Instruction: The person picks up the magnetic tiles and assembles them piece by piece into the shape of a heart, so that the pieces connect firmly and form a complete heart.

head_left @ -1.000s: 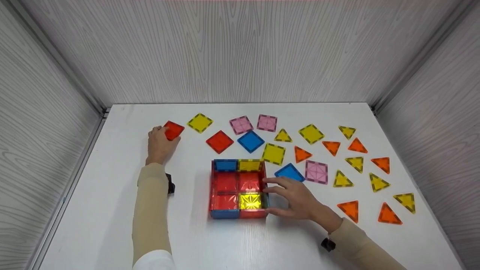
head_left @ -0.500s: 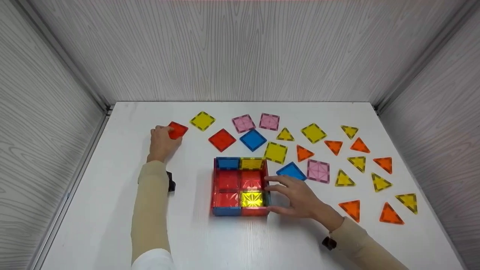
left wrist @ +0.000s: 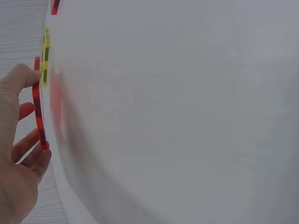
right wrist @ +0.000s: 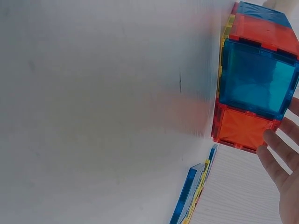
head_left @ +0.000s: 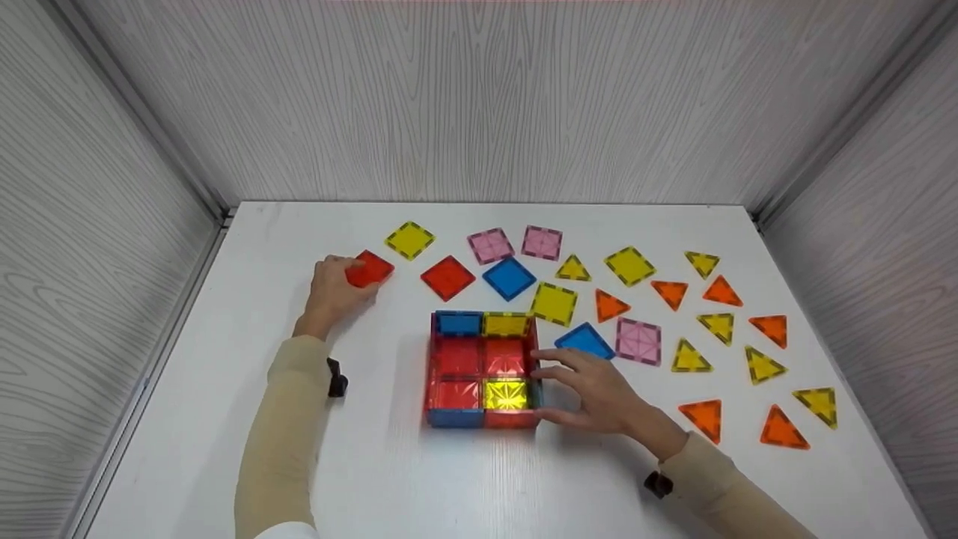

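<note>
My left hand (head_left: pixel 333 296) pinches a red square magnetic tile (head_left: pixel 372 271) by its edges at the table's left back. Edge-on in the left wrist view, the tile (left wrist: pixel 38 105) sits between thumb and fingers, with a reddish shadow on the table beside it. An open-topped box of magnetic tiles (head_left: pixel 456 418) stands at the middle, with red and yellow floor tiles and red, blue and yellow walls. Against its right wall rests my right hand (head_left: pixel 599 394), fingers spread and fairly straight. The right wrist view shows those fingertips at the rim near a blue wall tile (right wrist: pixel 257 79).
A yellow square tile (head_left: pixel 409 240) and another red square tile (head_left: pixel 447 278) lie near the left hand. Behind the box are a blue tile (head_left: pixel 509 278) and pink tiles (head_left: pixel 542 242). Several yellow and orange triangle tiles (head_left: pixel 784 428) spread over the right side.
My left hand has moved right and slightly toward the box, carrying the red tile. The right hand has stayed at the box wall. The whole head view has shifted a little.
</note>
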Action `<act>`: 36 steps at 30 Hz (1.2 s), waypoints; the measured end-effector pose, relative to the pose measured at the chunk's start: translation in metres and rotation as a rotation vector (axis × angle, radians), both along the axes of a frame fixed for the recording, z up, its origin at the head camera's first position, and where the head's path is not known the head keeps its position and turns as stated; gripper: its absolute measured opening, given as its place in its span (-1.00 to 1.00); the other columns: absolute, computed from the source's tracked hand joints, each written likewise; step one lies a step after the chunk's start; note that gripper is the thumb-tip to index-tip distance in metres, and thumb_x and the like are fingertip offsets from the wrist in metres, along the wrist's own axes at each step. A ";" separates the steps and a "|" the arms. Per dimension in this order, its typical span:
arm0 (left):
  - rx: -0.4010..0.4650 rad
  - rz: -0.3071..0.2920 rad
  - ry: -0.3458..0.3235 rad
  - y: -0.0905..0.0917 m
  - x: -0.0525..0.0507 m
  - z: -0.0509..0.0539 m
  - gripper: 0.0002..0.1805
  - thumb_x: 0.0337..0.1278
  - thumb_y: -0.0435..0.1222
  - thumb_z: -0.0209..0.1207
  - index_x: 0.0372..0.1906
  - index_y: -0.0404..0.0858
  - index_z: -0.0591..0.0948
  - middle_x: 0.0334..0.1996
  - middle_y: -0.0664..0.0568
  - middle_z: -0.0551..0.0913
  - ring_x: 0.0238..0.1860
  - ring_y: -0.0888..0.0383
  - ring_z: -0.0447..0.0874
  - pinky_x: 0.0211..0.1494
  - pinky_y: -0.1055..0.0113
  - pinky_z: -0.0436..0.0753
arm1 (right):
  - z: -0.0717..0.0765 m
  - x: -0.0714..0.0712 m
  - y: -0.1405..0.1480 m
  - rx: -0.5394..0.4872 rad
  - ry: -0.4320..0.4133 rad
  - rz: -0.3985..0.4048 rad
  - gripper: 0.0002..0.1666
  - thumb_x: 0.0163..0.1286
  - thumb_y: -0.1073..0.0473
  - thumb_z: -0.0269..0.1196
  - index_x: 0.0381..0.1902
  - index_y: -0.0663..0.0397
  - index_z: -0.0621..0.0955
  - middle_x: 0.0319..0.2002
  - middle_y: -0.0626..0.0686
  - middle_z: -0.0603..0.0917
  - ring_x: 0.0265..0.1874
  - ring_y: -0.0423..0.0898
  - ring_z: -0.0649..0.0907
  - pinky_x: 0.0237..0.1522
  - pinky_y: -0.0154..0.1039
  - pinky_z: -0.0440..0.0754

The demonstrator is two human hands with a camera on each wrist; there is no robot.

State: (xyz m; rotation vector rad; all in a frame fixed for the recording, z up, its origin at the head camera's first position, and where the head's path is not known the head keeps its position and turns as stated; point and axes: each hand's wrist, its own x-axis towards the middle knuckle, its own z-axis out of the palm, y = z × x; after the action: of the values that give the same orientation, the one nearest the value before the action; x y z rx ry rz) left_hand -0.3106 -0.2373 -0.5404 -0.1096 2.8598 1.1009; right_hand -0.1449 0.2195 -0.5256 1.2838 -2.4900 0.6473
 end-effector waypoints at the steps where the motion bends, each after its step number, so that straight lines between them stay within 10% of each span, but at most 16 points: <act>1: 0.006 -0.003 0.000 0.000 0.002 0.001 -0.32 0.31 -0.11 0.34 0.44 -0.32 0.51 0.43 -0.31 0.37 0.47 -0.24 0.25 0.52 -0.20 0.51 | 0.000 0.000 0.000 0.001 0.004 0.003 -0.37 0.35 -0.32 0.41 0.19 -0.07 0.70 0.35 0.08 0.66 0.29 0.00 0.68 0.14 -0.02 0.78; 36: 0.080 -0.458 0.288 0.075 0.086 0.064 -0.45 0.10 -0.18 0.49 0.24 -0.19 0.71 0.30 -0.20 0.58 0.31 -0.15 0.47 0.38 -0.19 0.60 | 0.001 -0.001 -0.001 -0.008 0.021 -0.003 -0.37 0.30 -0.30 0.46 0.17 -0.07 0.71 0.33 0.08 0.68 0.27 0.00 0.70 0.13 -0.03 0.79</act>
State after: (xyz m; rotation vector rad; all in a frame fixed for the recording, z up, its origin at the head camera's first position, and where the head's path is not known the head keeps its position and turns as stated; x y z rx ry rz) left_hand -0.2246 -0.1618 -0.4760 0.7248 2.8424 1.2002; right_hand -0.1455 0.2181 -0.5251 1.2769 -2.4702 0.6390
